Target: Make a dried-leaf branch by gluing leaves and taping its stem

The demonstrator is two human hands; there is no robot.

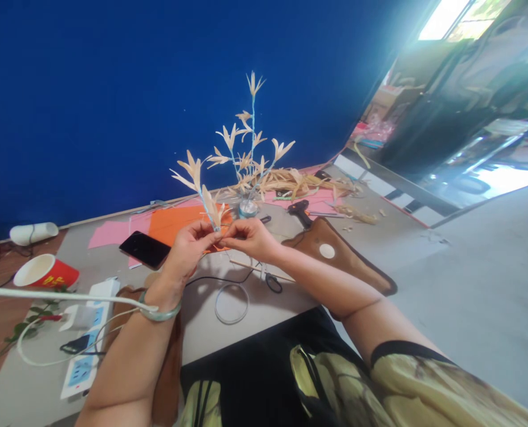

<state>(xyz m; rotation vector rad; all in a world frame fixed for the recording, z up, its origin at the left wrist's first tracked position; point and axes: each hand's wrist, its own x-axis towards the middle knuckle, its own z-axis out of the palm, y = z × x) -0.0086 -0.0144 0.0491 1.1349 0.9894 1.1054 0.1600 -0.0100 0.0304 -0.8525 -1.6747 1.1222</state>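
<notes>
Between both hands, above the table, stands a small flower stem [204,201] with pale husk-like petals and a blue-wrapped stalk. My left hand [191,246] pinches the stalk's lower end between thumb and fingers. My right hand [253,238] is closed at the same spot, fingertips pressed together close to the stalk's base; what exactly they grip is too small to make out. Just behind the hands, a taller branched arrangement of similar flowers [252,130] rises from a small silvery holder [247,208].
A black phone [145,249] lies left on orange [170,222] and pink paper. Further left are a red paper cup [48,273] and a power strip [90,338] with cables. To the right lie a glue gun [300,212], dry husks [295,181] and a brown cushion-like piece [342,255]. Black-handled scissors [273,283] lie nearer.
</notes>
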